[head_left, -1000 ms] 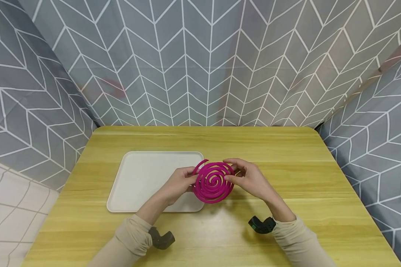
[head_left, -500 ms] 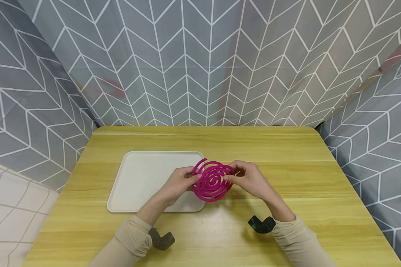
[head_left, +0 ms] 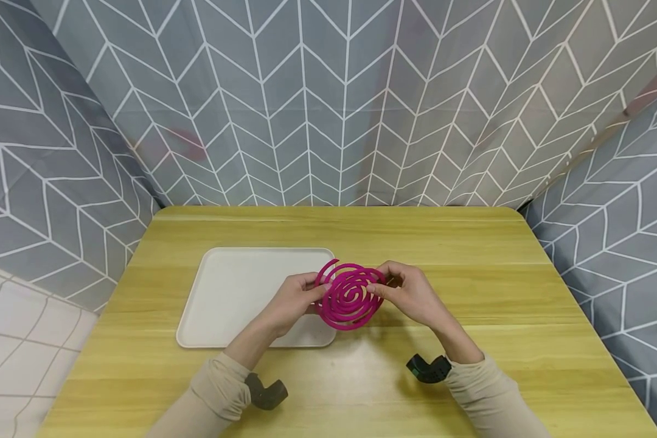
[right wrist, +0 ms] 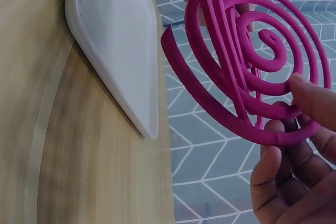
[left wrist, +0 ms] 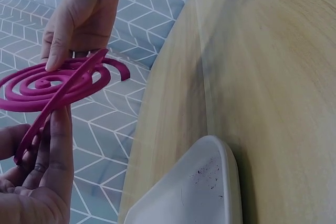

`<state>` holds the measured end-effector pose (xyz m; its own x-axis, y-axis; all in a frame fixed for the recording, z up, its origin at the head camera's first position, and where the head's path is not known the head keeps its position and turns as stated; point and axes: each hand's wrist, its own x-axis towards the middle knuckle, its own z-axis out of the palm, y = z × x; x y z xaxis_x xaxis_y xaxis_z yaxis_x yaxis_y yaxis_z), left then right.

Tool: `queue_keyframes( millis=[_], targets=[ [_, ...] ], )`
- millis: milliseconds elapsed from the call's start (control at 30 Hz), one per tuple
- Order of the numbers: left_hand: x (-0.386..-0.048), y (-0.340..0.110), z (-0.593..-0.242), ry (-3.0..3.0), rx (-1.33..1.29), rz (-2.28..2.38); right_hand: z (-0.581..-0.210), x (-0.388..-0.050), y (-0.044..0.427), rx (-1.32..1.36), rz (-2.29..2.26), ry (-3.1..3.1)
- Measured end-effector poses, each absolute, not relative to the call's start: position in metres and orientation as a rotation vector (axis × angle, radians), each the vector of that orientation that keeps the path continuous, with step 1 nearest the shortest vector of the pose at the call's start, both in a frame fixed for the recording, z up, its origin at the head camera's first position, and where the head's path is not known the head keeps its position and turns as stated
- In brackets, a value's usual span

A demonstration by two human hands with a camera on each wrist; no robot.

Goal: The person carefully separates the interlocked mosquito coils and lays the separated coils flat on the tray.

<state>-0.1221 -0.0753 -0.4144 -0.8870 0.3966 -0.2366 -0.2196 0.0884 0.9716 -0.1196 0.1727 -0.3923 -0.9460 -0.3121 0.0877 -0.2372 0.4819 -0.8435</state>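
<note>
A pair of magenta mosquito coils (head_left: 351, 297) is held up above the table, between both hands. The two spirals run through each other and stand at an angle, which shows clearly in the right wrist view, where one coil (right wrist: 269, 67) lies nearly face-on and the other crosses it almost edge-on. My left hand (head_left: 292, 302) pinches the left edge of the coils between thumb and fingers. On the far right side, my right hand (head_left: 410, 293) pinches the outer rings, its thumb on top and fingers beneath. Some fingertips are hidden behind the rings.
A white tray (head_left: 241, 298) lies on the wooden table (head_left: 471, 243), left of centre, its right end under the left hand and coils. Small dark specks show on it in the left wrist view. A grey patterned curtain (head_left: 328, 121) hangs behind the table.
The coils have gone from lying nearly flat together to tilting apart, with gaps opening between their rings. My right fingers have shifted slightly; the left hand keeps its place.
</note>
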Motion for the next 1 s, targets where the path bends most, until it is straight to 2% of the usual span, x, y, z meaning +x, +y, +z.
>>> queue_keyframes(
  millis=[1000],
  targets=[
    [-0.1239,-0.0765,-0.4144,1.861,0.180,1.860,-0.3951,-0.1200,0.1744,-0.487,-1.462,2.617]
  ],
)
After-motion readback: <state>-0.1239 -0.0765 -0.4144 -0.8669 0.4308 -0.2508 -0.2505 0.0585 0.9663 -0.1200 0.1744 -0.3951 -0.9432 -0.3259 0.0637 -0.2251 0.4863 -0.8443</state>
